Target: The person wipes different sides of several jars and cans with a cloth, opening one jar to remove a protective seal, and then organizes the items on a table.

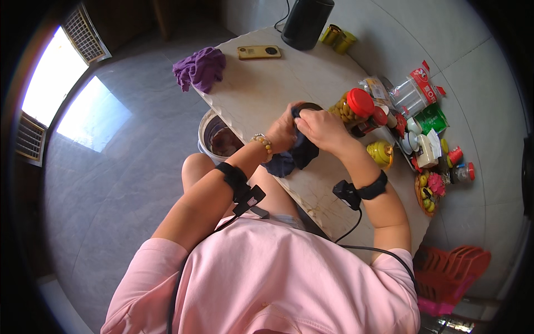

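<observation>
Over the stone-topped table, my left hand [285, 130], with a bead bracelet at the wrist, grips a dark round object [311, 107] from its left side; what the object is I cannot tell. My right hand [321, 127] pinches a dark blue cloth [306, 151] against the rim of that object. The rest of the cloth hangs down below both hands to the table's near edge. A jar with a red lid [360, 102], full of olive-coloured fruit, stands just right of my right hand.
A bucket [201, 132] stands on the floor beside the table [246, 87]. A purple cloth [201, 69], a phone [259, 52], a black cylindrical container [306, 23] and two gold tins [338, 38] lie or stand farther off. At right are a yellow pot [379, 153], jars, packets and a fruit basket [418, 196].
</observation>
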Available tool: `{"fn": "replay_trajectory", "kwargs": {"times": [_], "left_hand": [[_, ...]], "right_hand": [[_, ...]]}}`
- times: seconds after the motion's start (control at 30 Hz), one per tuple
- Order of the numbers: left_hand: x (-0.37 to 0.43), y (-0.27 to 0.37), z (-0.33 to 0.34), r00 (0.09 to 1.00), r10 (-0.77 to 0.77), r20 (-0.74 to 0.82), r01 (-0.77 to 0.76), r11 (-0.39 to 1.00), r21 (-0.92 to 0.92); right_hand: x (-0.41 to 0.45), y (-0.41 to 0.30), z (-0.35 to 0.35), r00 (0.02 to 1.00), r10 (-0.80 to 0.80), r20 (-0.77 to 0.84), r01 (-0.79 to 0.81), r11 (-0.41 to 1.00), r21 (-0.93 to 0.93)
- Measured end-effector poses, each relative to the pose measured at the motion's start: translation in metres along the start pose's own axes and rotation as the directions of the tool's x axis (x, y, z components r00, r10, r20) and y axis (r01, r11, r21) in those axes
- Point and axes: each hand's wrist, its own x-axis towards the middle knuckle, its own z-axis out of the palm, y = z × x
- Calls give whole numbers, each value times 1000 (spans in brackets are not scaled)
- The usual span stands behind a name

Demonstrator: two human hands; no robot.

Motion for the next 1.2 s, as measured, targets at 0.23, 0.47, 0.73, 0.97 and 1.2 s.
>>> {"fn": "replay_trajectory", "kwargs": {"times": [0.23, 0.47, 0.73, 0.97, 1.2], "left_hand": [[-2, 3, -4, 998, 28, 52, -31, 998, 58], [-4, 4, 0, 990, 138, -35, -141, 984, -110], [6, -14, 1, 958, 286, -33, -287, 958, -29], [2, -45, -2, 988, 104, 115, -77, 972, -220], [1, -19, -4, 989, 136, 64, -122, 975, -186]], "right_hand": [[18, 18, 14, 939, 63, -338, -96, 992, -84], [-12, 17, 5, 975, 15, -222, -62, 977, -206], [-17, -11, 6, 958, -134, -255, 118, 990, -79], [15, -8, 17, 974, 78, -213, -83, 996, -13], [-19, 16, 6, 907, 23, -422, -147, 953, -264]]}}
